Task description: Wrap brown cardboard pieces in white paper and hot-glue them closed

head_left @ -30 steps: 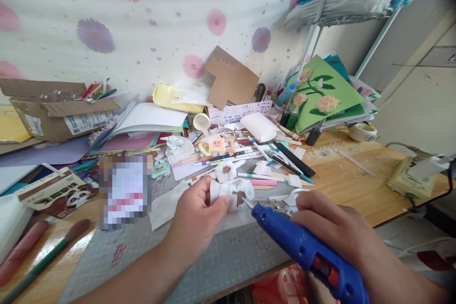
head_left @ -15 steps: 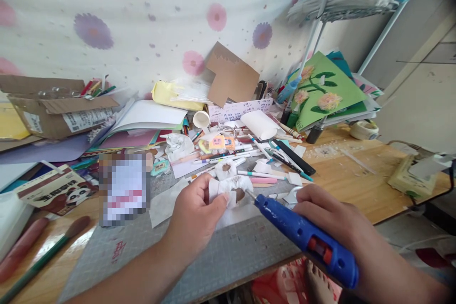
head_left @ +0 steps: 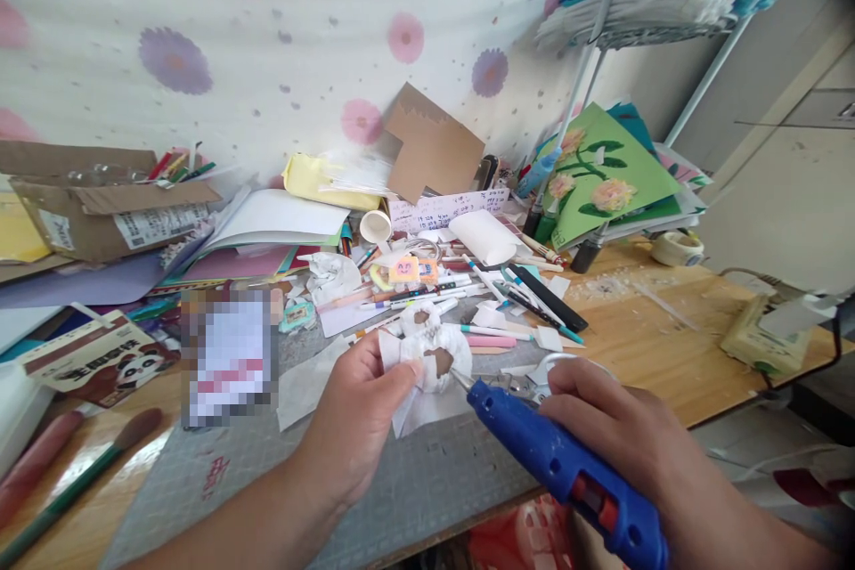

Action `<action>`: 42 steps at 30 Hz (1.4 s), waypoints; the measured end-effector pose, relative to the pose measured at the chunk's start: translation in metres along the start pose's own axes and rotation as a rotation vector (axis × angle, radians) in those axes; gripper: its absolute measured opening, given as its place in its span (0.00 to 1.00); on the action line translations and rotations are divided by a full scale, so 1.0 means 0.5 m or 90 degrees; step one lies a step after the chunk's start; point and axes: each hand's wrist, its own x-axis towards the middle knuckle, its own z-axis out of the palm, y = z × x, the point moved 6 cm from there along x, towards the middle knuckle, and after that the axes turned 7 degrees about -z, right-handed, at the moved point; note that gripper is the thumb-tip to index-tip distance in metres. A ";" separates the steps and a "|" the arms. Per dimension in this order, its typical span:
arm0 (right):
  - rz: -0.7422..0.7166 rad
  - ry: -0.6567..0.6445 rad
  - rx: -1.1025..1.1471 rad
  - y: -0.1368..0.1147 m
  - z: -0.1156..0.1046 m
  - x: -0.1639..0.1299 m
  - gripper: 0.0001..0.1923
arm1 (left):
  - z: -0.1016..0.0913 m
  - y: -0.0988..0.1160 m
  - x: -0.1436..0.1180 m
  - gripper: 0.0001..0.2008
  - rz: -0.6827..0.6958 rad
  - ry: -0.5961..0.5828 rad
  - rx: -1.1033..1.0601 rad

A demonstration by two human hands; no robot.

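My left hand (head_left: 357, 414) pinches a small crumpled white paper piece (head_left: 427, 356) with a brown patch in its middle, held just above the grey cutting mat (head_left: 414, 481). My right hand (head_left: 614, 427) grips a blue glue gun (head_left: 565, 468), its metal nozzle touching the lower right of the brown patch. A second white paper piece with a brown spot (head_left: 419, 318) lies on the desk just behind the held one.
Pens, markers and paper scraps (head_left: 494, 294) litter the wooden desk (head_left: 668, 347) behind the mat. A cardboard box (head_left: 100, 205) stands at the left, a green flower card (head_left: 601, 174) at the right, a tape roll (head_left: 678, 247) beyond it. Brushes (head_left: 73, 481) lie at the front left.
The paper piece has lifted slightly and turned more toward me. The glue gun's nozzle has stayed against the brown patch while the gun shifted a little left.
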 end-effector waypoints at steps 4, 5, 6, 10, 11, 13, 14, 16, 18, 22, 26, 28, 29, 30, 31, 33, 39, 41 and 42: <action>-0.011 0.019 -0.032 0.005 0.003 -0.003 0.09 | -0.004 0.001 0.002 0.07 0.008 0.011 -0.007; -0.008 0.030 -0.043 0.009 0.002 -0.003 0.09 | -0.005 0.001 0.003 0.07 0.012 0.014 -0.007; -0.002 0.039 -0.050 0.011 0.001 -0.004 0.10 | -0.006 0.001 0.003 0.08 0.016 0.015 -0.007; 0.015 0.018 -0.008 0.013 0.002 -0.003 0.07 | -0.006 0.000 0.004 0.09 0.014 0.006 -0.023; 0.012 0.017 0.024 0.011 0.001 -0.003 0.08 | -0.006 0.000 0.004 0.09 0.013 0.008 -0.032; 0.011 0.057 0.101 0.011 -0.009 -0.004 0.10 | -0.005 0.000 0.004 0.08 0.013 0.016 -0.055; 0.030 0.096 0.139 0.017 -0.015 -0.005 0.10 | -0.004 0.001 0.004 0.09 0.013 0.017 -0.067; 0.120 0.187 0.219 0.045 -0.022 -0.012 0.08 | 0.002 0.000 0.005 0.09 0.005 0.006 -0.088; 0.240 0.252 0.335 0.084 -0.013 -0.022 0.08 | 0.008 -0.002 0.005 0.10 -0.007 -0.014 -0.107; 0.410 0.301 0.515 0.153 0.009 -0.038 0.10 | 0.011 -0.002 0.008 0.11 -0.014 -0.031 -0.114; 0.419 0.317 0.541 0.173 -0.012 -0.047 0.10 | 0.001 -0.005 0.014 0.12 -0.008 -0.001 -0.095; 0.334 0.245 0.433 0.148 -0.026 -0.038 0.10 | -0.007 -0.006 0.017 0.12 0.005 0.025 -0.092; 0.273 0.193 0.360 0.126 -0.029 -0.030 0.09 | -0.010 -0.006 0.018 0.12 0.011 0.037 -0.093; 0.213 0.138 0.294 0.101 -0.028 -0.022 0.07 | -0.013 -0.007 0.018 0.12 0.017 0.047 -0.095; 0.161 0.088 0.246 0.077 -0.024 -0.015 0.04 | -0.015 -0.008 0.019 0.12 0.021 0.053 -0.099; 0.104 0.013 0.204 0.041 -0.010 -0.002 0.03 | -0.017 -0.009 0.019 0.13 0.022 0.059 -0.109; 0.099 -0.045 0.174 0.023 0.018 0.013 0.03 | -0.014 -0.013 0.018 0.13 0.000 0.052 -0.121; 0.101 -0.040 0.154 0.028 0.020 0.012 0.04 | -0.012 -0.010 0.017 0.11 0.003 0.042 -0.128; 0.102 -0.041 0.143 0.030 0.021 0.010 0.04 | -0.011 -0.009 0.017 0.11 0.005 0.038 -0.135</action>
